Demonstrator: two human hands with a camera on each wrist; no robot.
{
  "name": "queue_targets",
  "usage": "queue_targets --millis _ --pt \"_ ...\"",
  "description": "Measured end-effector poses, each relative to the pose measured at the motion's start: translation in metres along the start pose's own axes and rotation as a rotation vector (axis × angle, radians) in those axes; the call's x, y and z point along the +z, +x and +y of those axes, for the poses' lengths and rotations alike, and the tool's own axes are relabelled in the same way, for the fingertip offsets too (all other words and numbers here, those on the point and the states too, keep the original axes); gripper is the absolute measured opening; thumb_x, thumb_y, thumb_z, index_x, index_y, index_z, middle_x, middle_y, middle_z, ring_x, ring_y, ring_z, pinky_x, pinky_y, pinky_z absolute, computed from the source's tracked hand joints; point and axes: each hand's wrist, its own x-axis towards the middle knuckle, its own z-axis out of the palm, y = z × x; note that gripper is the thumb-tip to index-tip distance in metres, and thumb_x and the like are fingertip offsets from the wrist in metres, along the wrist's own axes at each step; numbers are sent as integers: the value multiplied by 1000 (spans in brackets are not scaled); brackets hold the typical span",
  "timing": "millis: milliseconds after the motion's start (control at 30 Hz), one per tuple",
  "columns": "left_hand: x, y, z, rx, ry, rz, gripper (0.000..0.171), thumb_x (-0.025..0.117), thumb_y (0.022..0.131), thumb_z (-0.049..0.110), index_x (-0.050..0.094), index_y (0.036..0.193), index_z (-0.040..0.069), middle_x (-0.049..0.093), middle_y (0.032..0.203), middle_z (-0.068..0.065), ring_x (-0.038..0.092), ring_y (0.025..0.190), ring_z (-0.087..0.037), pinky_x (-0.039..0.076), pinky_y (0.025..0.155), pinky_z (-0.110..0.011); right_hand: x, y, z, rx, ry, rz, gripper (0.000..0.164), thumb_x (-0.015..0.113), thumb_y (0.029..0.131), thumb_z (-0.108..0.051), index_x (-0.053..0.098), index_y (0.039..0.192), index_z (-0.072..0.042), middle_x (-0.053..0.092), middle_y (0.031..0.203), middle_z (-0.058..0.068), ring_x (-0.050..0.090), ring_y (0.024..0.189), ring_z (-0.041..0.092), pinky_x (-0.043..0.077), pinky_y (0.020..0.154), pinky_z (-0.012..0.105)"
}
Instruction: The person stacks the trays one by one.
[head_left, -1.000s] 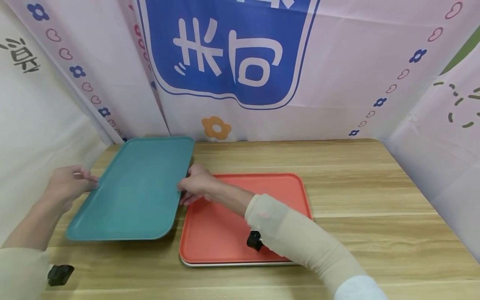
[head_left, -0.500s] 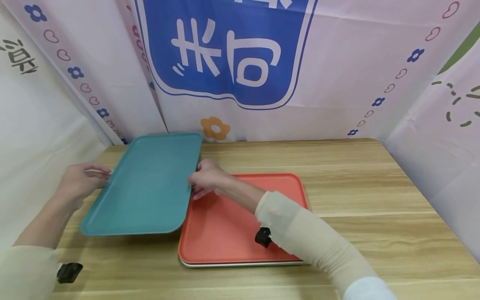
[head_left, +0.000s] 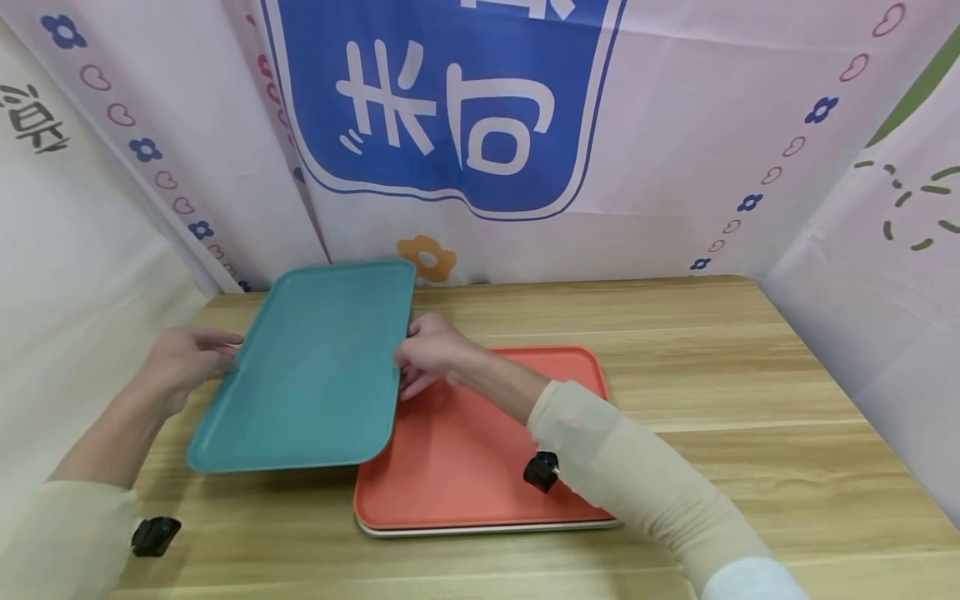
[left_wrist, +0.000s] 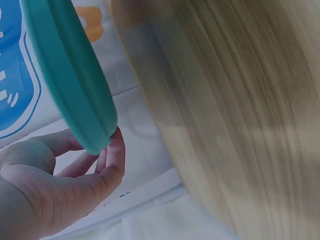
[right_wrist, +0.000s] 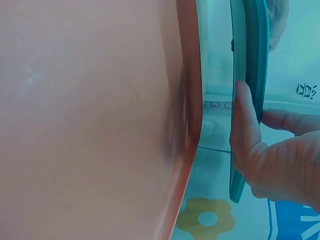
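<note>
A teal tray (head_left: 315, 367) is held above the wooden table at the left, overlapping the left edge of a red tray in the head view. My left hand (head_left: 187, 362) pinches its left rim; in the left wrist view the fingers curl under the teal tray (left_wrist: 75, 85). My right hand (head_left: 435, 354) grips the opposite rim, thumb and fingers on either side of the teal tray (right_wrist: 250, 55) in the right wrist view. Below my right forearm lies the red tray (head_left: 480, 450), stacked on a whitish tray (head_left: 487, 529) of which only the front edge shows.
The wooden table (head_left: 720, 400) reaches out to the right of the stack. A printed cloth backdrop (head_left: 660, 125) hangs behind it, and a white cloth (head_left: 75, 250) closes off the left side. Black wrist mounts (head_left: 542, 472) sit on both forearms.
Both hands have carried the teal tray to the right, so that its right side now overlaps the red tray in the head view. The red tray has stayed in place.
</note>
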Motion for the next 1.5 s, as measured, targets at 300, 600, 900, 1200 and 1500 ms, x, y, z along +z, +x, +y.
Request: queue_targets --millis 300,600,900,1200,1500 --pt "8 5 9 -26 -29 -68 52 50 89 -1 33 136 -18 40 129 -32 46 113 -36 54 78 -24 -11 -3 2 6 10 11 7 53 82 10 49 86 6 63 74 20 65 56 29 58 60 44" --pt "16 11 16 -21 -95 -119 56 52 90 1 29 139 -15 42 127 -26 54 88 -4 53 77 -23 -22 -10 2 7 19 34 13 53 81 12 44 77 2 57 69 16 64 55 28 58 59 43" --pt "22 14 18 -57 -196 -179 61 48 88 -4 21 142 -14 32 141 -32 55 91 1 53 83 -25 -28 -12 5 3 29 29 14 52 81 12 44 74 2 60 75 18 65 57 29 58 60 43" --pt "25 14 21 -61 -210 -164 62 49 87 -4 24 144 -10 33 142 -30 56 90 2 53 81 -26 -33 -18 5 12 19 14 5 53 82 10 49 83 7 60 75 18 65 59 29 58 62 43" --pt "26 12 26 -33 -206 -200 60 49 89 -4 23 143 -11 32 142 -32 56 93 -2 53 83 -27 -38 -23 7 27 30 -3 10 55 84 7 54 94 10 61 72 19 67 62 32 58 64 47"
